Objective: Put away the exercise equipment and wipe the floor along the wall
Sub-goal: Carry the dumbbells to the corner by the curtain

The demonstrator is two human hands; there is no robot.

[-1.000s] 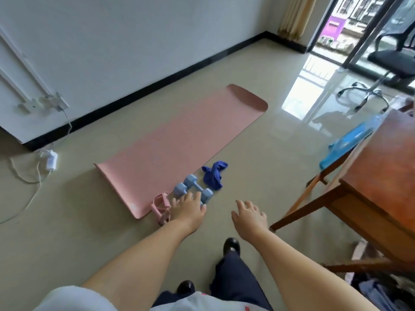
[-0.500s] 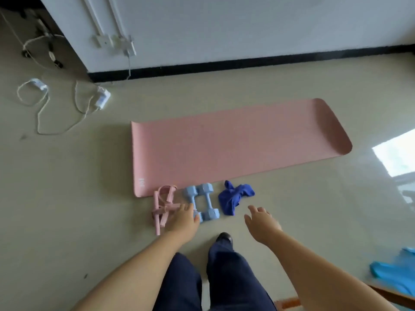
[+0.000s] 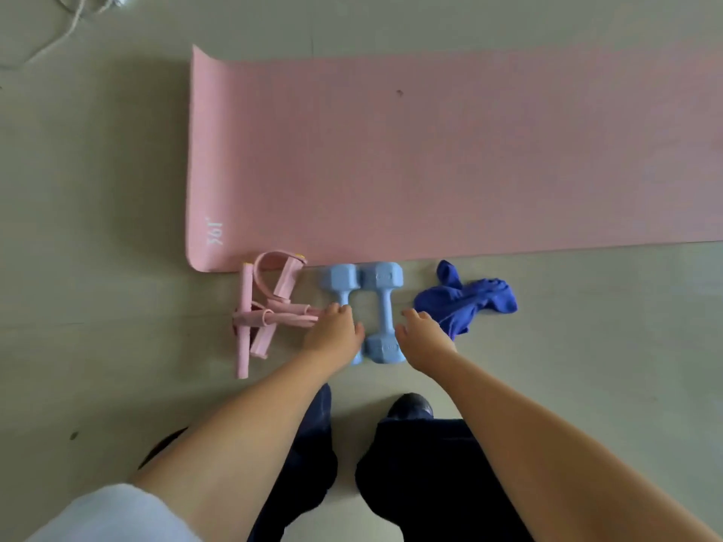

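Two blue dumbbells (image 3: 362,311) at frame centre below pink yoga mat (image 3: 450,150); left hand (image 3: 332,334) covers one, right hand (image 3: 424,338) beside other, both grips wide, holding nothing.

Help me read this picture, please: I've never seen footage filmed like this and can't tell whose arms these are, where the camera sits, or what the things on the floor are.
The camera is worn on a person's head and looks down, so the two bare arms, dark trousers and shoes are the wearer's own. There is only this one view.

On the floor lies an unrolled pink exercise mat. Along its near edge, from left to right, sit a pink resistance band set, two light blue dumbbells side by side, and a crumpled blue cloth. A white cable shows at the top left corner.

The left hand is over the left dumbbell, the right hand beside the right one. Both are open and reaching; neither holds anything yet.
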